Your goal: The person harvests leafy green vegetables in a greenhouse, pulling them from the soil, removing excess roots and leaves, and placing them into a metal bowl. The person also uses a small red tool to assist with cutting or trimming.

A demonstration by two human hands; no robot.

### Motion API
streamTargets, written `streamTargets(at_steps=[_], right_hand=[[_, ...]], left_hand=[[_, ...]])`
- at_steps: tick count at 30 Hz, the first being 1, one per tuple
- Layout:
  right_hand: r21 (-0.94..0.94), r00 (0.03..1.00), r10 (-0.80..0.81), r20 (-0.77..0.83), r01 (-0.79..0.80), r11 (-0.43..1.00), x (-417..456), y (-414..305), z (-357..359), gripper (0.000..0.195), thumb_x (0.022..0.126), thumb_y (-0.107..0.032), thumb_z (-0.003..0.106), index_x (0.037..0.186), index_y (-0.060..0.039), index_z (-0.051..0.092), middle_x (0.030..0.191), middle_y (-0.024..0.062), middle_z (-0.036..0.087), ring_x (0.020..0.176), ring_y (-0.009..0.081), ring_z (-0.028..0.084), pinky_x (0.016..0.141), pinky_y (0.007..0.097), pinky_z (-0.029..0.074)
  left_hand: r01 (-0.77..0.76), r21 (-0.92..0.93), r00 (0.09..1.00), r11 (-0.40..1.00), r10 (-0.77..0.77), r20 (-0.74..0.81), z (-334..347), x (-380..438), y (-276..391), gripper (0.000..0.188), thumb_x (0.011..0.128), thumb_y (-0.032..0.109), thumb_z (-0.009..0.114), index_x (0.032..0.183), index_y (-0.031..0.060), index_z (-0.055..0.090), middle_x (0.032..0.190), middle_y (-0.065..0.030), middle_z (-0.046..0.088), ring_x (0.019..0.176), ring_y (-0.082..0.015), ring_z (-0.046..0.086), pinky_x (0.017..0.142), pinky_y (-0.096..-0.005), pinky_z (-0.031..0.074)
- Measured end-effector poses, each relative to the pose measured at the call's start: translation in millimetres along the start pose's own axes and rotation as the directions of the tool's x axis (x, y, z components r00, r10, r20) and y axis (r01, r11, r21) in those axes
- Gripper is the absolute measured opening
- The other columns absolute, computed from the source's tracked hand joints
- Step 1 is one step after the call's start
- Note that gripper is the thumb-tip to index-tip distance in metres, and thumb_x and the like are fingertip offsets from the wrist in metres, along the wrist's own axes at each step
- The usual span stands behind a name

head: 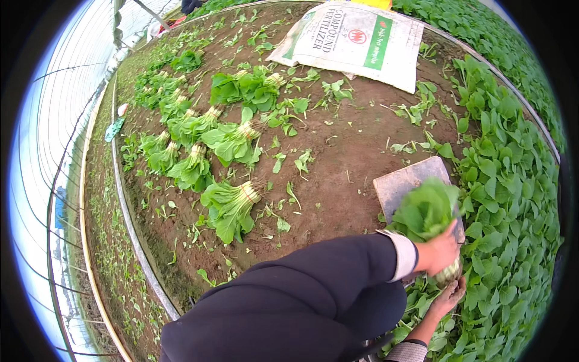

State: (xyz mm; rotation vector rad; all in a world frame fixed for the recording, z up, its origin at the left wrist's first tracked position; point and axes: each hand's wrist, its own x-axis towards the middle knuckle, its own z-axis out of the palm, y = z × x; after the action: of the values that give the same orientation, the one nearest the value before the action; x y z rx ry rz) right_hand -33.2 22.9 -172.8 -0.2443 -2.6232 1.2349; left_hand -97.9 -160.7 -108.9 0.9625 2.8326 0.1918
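Observation:
My left hand [438,251] grips a bunch of leafy greens [427,210] around its stems. The bunch's leaves point away from me and look blurred. Close under the pale root end [449,271], my right hand [448,298] is cupped with soil on its fingers; whether it grips the roots I cannot tell. A flat, worn grey board [402,181] lies on the soil beneath the leaves. Uncut or loose greens [423,294] spread beside my right forearm.
Several tied bunches of greens [230,203] lie on the soil at left, amid scattered leaves. A white fertilizer sack [348,40] lies flat farther off. Dense growing greens [497,203] line the right side. A pale pipe [131,226] edges the bed before the greenhouse film [40,158].

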Motion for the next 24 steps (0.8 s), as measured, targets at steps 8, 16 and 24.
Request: streamTargets(at_steps=[8, 16, 24], right_hand=[[0.134, 0.854, 0.520, -0.030, -0.512, 0.849, -57, 4, -42, 0.027, 0.090, -0.023, 0.048, 0.104, -0.0004, 0.054, 0.070, 0.0073, 0.059, 0.040, 0.0127, 0.047, 0.047, 0.0258, 0.042], [-0.382, 0.946, 0.322, 0.027, -0.288, 0.878, -84, -10, -28, 0.032, 0.080, -0.032, 0.059, 0.068, -0.0028, 0.052, 0.060, 0.0128, 0.055, 0.054, 0.0284, 0.051, 0.054, 0.0356, 0.043], [-0.676, 0.931, 0.344, 0.122, -0.176, 0.715, -88, -31, -26, 0.040, 0.070, -0.049, 0.062, 0.074, -0.0084, 0.058, 0.074, 0.0121, 0.058, 0.073, 0.0294, 0.056, 0.070, 0.0382, 0.043]], left_hand=[[0.617, -0.465, 0.521, 0.635, -0.772, -0.363, -88, -126, -152, 0.066, 0.054, 0.034, 0.076, 0.107, 0.0032, 0.051, 0.095, -0.0142, 0.057, 0.092, -0.0296, 0.054, 0.085, -0.0464, 0.037], [0.979, 0.083, 0.181, 0.185, -0.982, 0.055, 17, -266, -266, 0.075, 0.055, 0.033, 0.073, 0.118, 0.0061, 0.041, 0.121, -0.0099, 0.051, 0.114, -0.0271, 0.046, 0.103, -0.0595, 0.006], [0.988, 0.154, -0.062, 0.024, -0.845, 0.531, 143, -313, -270, 0.087, 0.062, 0.038, 0.071, 0.133, 0.0093, 0.029, 0.131, -0.0138, 0.042, 0.123, -0.0281, 0.038, 0.101, -0.0610, 0.009]])
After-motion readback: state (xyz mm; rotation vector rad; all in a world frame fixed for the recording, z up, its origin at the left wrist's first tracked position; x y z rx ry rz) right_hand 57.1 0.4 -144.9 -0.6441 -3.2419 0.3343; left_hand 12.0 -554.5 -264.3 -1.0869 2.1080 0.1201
